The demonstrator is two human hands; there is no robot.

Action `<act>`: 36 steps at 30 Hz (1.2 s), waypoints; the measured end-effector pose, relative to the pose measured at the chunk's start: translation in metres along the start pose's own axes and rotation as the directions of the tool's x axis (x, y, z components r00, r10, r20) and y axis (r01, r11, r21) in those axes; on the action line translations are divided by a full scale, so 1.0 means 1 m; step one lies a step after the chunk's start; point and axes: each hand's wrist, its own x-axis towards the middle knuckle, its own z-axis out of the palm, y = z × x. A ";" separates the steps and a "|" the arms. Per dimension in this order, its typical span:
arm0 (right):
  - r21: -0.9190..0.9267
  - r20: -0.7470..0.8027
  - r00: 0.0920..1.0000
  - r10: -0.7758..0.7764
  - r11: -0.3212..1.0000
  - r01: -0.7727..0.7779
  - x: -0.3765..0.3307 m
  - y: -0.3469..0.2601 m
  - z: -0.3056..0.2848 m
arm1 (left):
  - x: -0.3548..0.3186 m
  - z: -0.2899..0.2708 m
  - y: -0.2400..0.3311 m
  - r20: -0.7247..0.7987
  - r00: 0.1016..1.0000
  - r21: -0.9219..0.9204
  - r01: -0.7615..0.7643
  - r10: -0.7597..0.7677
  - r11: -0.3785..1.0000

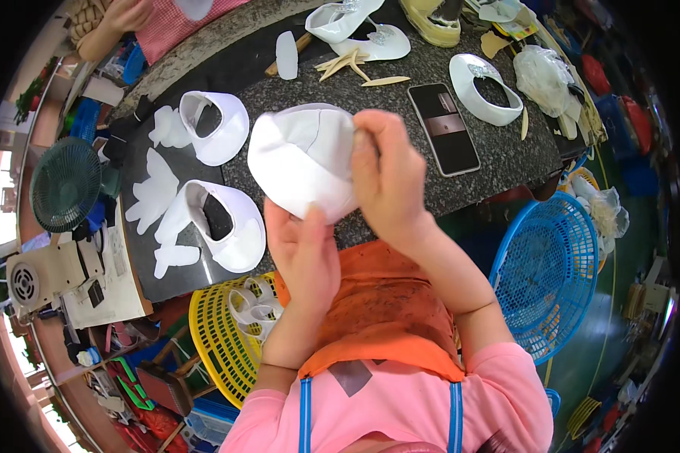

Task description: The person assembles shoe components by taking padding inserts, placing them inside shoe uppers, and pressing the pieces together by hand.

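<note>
Both my hands hold a white shoe upper [295, 162] above the dark speckled tabletop [385, 102]. Its lower edge sits between the thumb and fingers of my left hand [307, 253]. On its right side my right hand [393, 177] pinches the rim with bent fingers. Two more white shoe uppers, one farther [230, 132] and one nearer [245, 238], lie to the left. White cut pieces [156, 189] are spread beside them. A smartphone [443, 128] lies right of my right hand, and past it rests a white upper with a sparkling ornament [480, 102].
Pale thin strips [363, 68] and white shoes [385, 45] lie at the back, near a clear plastic bag [544, 79]. Baskets stand below the table: yellow [215, 340] at left, blue [544, 279] at right. Another person's hand [128, 13] shows at the upper left; a green fan [66, 183] stands farther left.
</note>
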 end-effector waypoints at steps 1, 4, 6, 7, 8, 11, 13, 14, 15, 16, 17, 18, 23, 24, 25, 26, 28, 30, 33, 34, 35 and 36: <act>-0.048 0.009 0.998 -0.061 0.997 0.061 0.005 0.001 -0.004 | 0.000 -0.002 0.001 -0.010 1.000 -0.001 -0.003 0.003 1.000; 0.222 -0.021 0.985 0.173 0.961 -0.164 0.010 0.007 -0.014 | 0.005 -0.010 0.004 0.104 0.988 -0.137 0.131 -0.118 0.982; 0.506 -0.079 0.896 0.437 0.792 -0.341 0.015 0.011 -0.026 | 0.014 -0.013 0.018 0.054 0.989 -0.214 0.146 -0.137 0.966; 0.577 -0.072 0.840 0.537 0.710 -0.404 0.017 0.012 -0.035 | 0.016 -0.017 0.025 -0.004 0.988 -0.283 0.148 -0.156 0.948; 0.427 0.031 0.891 0.453 0.800 -0.422 0.008 0.013 -0.044 | 0.018 -0.023 0.026 0.010 0.992 -0.253 0.122 -0.124 0.960; 0.215 0.432 0.900 -0.058 0.976 -0.040 -0.004 0.012 -0.038 | 0.017 -0.024 0.020 0.089 0.958 -0.479 0.281 -0.273 0.831; 0.316 0.452 0.888 0.085 0.916 -0.248 -0.015 0.009 -0.033 | 0.015 -0.034 0.011 0.094 0.948 -0.506 0.308 -0.304 0.806; 0.329 0.435 0.891 0.130 0.898 -0.291 -0.017 0.007 -0.031 | 0.012 -0.034 0.008 0.162 0.960 -0.409 0.274 -0.226 0.870; 0.340 0.417 0.892 0.176 0.879 -0.333 -0.019 0.005 -0.031 | 0.009 -0.031 0.007 0.238 0.959 -0.312 0.228 -0.157 0.922; 0.302 0.390 0.909 0.150 0.911 -0.281 -0.020 0.003 -0.029 | 0.007 -0.024 0.011 0.182 0.954 -0.196 0.271 -0.237 0.942; 0.301 0.390 0.909 0.149 0.912 -0.279 -0.019 0.004 -0.028 | 0.009 -0.023 0.013 0.183 0.954 -0.197 0.271 -0.236 0.942; 0.278 0.299 0.954 0.023 0.954 -0.111 -0.017 0.007 -0.027 | 0.011 -0.022 0.014 0.164 0.937 -0.308 0.346 -0.308 0.886; -0.002 0.333 0.898 -0.288 0.952 0.306 0.001 -0.002 -0.034 | 0.019 -0.028 0.023 0.125 0.957 -0.303 0.289 -0.263 0.908; -0.043 0.425 0.875 -0.232 0.960 0.276 0.005 -0.005 -0.031 | 0.023 -0.034 0.025 0.156 0.948 -0.462 0.318 -0.277 0.828; -0.087 0.511 0.842 -0.171 0.965 0.249 0.008 -0.006 -0.028 | 0.028 -0.041 0.026 0.189 0.940 -0.605 0.340 -0.285 0.720; -0.083 0.597 0.779 -0.193 0.951 0.299 0.010 0.001 -0.034 | 0.030 -0.051 0.023 0.283 0.938 -0.700 0.346 -0.202 0.624; -0.016 0.554 0.809 -0.197 0.969 0.247 0.005 0.008 -0.042 | 0.031 -0.053 0.022 0.326 0.918 -0.754 0.397 -0.228 0.524; -0.023 0.472 0.853 -0.222 0.964 0.264 0.004 0.005 -0.047 | 0.033 -0.056 0.022 0.397 0.886 -0.801 0.462 -0.241 0.381; -0.012 0.368 0.899 -0.238 0.965 0.260 -0.001 0.006 -0.041 | 0.033 -0.056 0.019 0.435 0.867 -0.792 0.497 -0.243 0.355; -0.017 0.367 0.900 -0.234 0.966 0.257 -0.005 0.011 -0.041 | 0.033 -0.055 0.020 0.437 0.865 -0.791 0.500 -0.247 0.352; -0.063 0.289 0.920 -0.266 0.953 0.295 -0.011 0.018 -0.041 | 0.034 -0.054 0.021 0.360 0.880 -0.811 0.459 -0.309 0.362; -0.105 0.210 0.928 -0.307 0.937 0.334 -0.011 0.022 -0.041 | 0.034 -0.052 0.021 0.278 0.890 -0.828 0.412 -0.361 0.380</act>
